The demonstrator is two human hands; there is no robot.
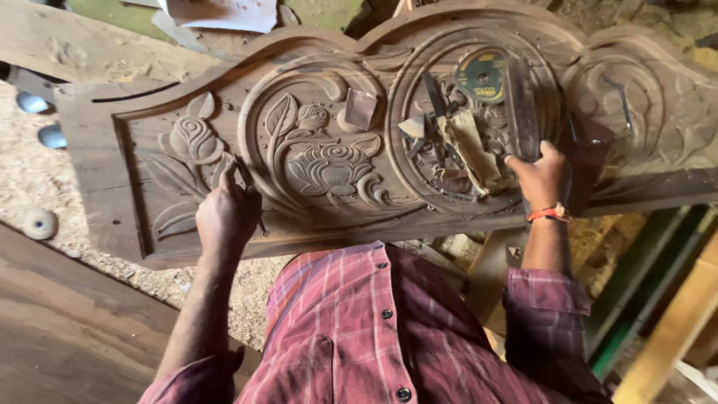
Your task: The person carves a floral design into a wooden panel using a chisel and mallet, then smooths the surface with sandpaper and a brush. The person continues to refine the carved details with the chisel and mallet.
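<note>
A large carved wooden panel [112,150] with rose and leaf reliefs lies across the view. My left hand [224,217] is closed around a thin chisel [244,175], whose tip rests on the carving beside the left oval frame. My right hand [540,179], with an orange band at the wrist, grips the lower end of a dark wooden bar [521,105] lying on the middle medallion. A dark wooden block [588,157] sits just right of that hand.
On the panel lie a cutting disc [481,75], a folded wad of sandpaper [467,142], a small wooden block [361,108] and loose chisels [434,97]. Sawdust [37,179] covers the ground at left. A plank [67,329] lies at the bottom left, and green and yellow beams [658,314] stand at the right.
</note>
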